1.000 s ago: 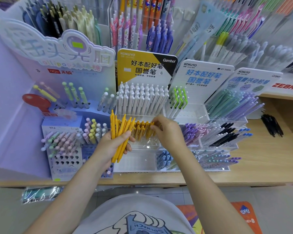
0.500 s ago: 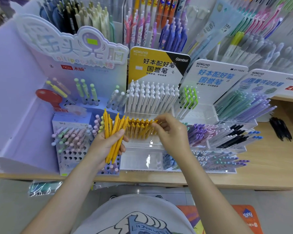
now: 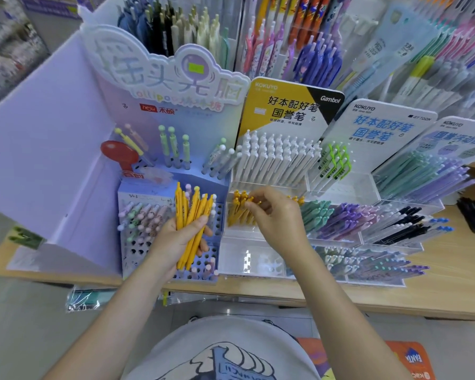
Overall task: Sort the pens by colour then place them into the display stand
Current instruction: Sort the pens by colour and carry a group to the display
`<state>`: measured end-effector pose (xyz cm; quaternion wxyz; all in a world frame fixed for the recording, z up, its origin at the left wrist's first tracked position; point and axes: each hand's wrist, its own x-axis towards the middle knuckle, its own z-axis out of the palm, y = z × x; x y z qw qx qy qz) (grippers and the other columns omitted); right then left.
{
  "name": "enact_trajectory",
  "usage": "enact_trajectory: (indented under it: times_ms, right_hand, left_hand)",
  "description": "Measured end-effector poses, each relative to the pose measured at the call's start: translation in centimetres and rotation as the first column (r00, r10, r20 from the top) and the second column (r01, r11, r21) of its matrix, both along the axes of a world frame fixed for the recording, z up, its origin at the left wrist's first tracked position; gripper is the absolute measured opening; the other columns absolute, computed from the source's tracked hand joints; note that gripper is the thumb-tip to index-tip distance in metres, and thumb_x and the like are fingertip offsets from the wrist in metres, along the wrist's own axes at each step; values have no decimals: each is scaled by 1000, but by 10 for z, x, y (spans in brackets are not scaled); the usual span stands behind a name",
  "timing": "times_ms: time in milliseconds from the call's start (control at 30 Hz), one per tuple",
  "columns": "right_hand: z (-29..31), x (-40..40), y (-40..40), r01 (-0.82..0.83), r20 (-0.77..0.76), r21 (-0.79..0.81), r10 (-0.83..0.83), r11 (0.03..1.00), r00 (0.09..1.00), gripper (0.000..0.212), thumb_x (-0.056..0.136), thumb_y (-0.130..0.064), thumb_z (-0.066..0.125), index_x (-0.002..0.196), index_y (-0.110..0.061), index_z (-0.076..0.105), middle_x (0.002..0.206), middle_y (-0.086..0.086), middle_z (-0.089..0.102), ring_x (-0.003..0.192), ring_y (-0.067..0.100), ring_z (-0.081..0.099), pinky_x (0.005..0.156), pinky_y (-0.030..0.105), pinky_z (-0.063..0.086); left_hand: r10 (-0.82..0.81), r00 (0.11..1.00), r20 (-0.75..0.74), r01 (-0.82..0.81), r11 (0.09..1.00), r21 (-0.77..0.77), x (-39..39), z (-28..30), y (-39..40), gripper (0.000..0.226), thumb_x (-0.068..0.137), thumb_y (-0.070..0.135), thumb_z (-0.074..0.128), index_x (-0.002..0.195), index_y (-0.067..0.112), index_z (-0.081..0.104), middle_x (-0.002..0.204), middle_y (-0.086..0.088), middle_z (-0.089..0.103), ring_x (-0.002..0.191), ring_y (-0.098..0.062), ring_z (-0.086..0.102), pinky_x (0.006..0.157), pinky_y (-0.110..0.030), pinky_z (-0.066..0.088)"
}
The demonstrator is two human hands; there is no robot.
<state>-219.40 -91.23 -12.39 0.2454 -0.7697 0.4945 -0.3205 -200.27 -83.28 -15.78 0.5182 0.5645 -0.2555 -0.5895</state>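
Your right hand [image 3: 279, 215] has its fingers [image 3: 254, 204] pinched on the top of one yellow pen, just over the row of yellow pens [image 3: 240, 212] already standing in the clear compartment of the display stand [image 3: 247, 263]. Your left hand [image 3: 181, 238] has its fingers curled round a bundle of yellow pens [image 3: 193, 223], held upright in front of the lilac peg stand [image 3: 203, 259].

To do this step well, guide the pinched pen in tip first, parallel to its neighbours, and seat it beside the last one, not across it. Feed one pen at a time from the bundle, clips facing the same way.

Room is tight. The white pens [image 3: 274, 160] rise just behind your knuckles, and the teal pens [image 3: 316, 215] stand just to the right in the next compartment, so lift straight up when you withdraw. The clear front tray below your wrist looks largely unfilled. The desk [image 3: 450, 275] edge lies near your forearms; keep the bundle above the stands, not beyond that edge.
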Motion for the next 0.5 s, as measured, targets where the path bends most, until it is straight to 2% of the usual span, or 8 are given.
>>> enact_trajectory:
  times_ms: [100,233,400,500]
  right_hand:
    - [1,0,1,11,-14,-13,-12,1000,1000,12,89,-14,71,100,-11,70,68,-20,52,66,9,54,65,37,53]
    - [3,-1,-1,50,-10,-27,-50,998,999,11,88,-13,72,99,-11,70,71,-8,58,68,14,58,66,35,52]
    - [3,2,3,25,-37,-20,-26,999,999,12,89,-14,72,100,-12,69,70,-18,54,68,12,58,66,38,55]
    - [3,6,4,4,-49,-50,-6,999,999,14,89,-14,72,102,-10,69,72,-15,54,68,10,56,64,34,54]
  left_hand:
    - [-12,1000,-9,12,1000,-6,3,1,0,13,96,20,60,100,9,65,75,-5,70,51,-16,60,49,-28,52]
    - [-28,1000,-11,28,1000,-13,4,2,0,12,96,20,60,96,10,66,76,-5,70,52,-16,61,49,-28,52]
    - [-36,999,-10,36,999,-11,5,3,0,12,97,20,60,96,10,66,77,-5,71,53,-16,62,49,-27,52]
    - [-35,999,-13,35,999,-9,5,2,-1,13,96,21,61,97,10,66,78,-6,71,54,-16,62,50,-27,52]
